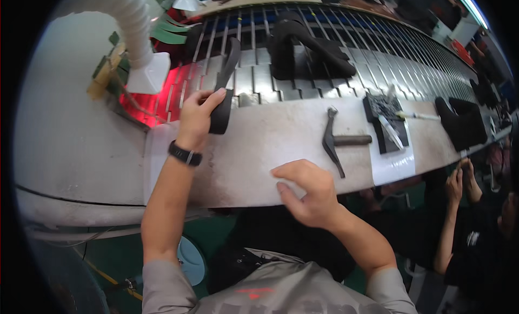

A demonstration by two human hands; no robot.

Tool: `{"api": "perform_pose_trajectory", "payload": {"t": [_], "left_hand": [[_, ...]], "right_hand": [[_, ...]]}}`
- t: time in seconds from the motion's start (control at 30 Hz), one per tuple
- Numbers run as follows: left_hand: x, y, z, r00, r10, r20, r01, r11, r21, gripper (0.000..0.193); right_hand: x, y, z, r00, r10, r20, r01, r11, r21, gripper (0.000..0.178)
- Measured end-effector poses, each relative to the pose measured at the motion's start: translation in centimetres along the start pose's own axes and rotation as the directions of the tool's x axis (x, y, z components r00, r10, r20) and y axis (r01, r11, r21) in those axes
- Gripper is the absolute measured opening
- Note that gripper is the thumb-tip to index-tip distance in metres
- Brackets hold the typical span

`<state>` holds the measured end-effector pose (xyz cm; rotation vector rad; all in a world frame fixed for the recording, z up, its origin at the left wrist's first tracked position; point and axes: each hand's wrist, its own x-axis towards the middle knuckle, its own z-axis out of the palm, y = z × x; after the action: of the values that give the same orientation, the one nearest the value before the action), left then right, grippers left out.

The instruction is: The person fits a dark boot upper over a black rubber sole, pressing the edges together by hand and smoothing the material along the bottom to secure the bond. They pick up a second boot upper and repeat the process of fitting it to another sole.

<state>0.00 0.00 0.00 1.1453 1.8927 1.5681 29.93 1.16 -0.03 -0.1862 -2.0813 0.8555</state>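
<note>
My left hand (197, 117), with a black watch on its wrist, is closed on a black curved piece (220, 117). This piece has a broad lower end and a long narrow upper end that reaches over the metal slats. Its exact kind I cannot make out. Above the front edge of the pale worktop (243, 157) hovers my right hand (311, 192), its fingers bent, thumb apart from the forefinger, and nothing between them. To the right of that hand lies a hammer (348, 140) with a long, dark, curved head.
A slatted metal conveyor (251, 54) runs behind the worktop, carrying a black boot-like piece (308, 52). Pens lie on a black block (385, 119); another black piece (461, 122) is farther right. A white hose nozzle (148, 73) hangs left. A co-worker's hands (459, 181) show at right.
</note>
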Motion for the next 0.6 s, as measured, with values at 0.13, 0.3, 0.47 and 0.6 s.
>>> {"api": "perform_pose_trajectory", "payload": {"t": [0.13,0.3,0.47,0.6], "left_hand": [[-9.7,0.0,-0.8,0.971,-0.004,0.24,-0.077,0.943,0.324,0.044],[-16.9,-1.8,0.9,0.91,0.193,0.366,-0.356,0.815,0.457,0.067],[-18.3,-1.5,2.4,0.916,0.221,0.333,-0.349,0.849,0.396,0.068],[-16.6,-1.6,2.3,0.888,0.264,0.377,-0.382,0.879,0.285,0.06]], "right_hand": [[-0.6,-9.2,2.0,0.936,-0.289,-0.201,0.322,0.933,0.157,0.034],[-0.7,-12.6,3.5,0.803,-0.394,-0.447,0.51,0.842,0.174,0.02],[-2.7,-11.9,-1.8,0.968,-0.252,-0.012,0.232,0.872,0.432,0.015],[-3.4,-4.8,0.4,0.982,-0.178,-0.065,0.18,0.983,0.03,0.037]]}}
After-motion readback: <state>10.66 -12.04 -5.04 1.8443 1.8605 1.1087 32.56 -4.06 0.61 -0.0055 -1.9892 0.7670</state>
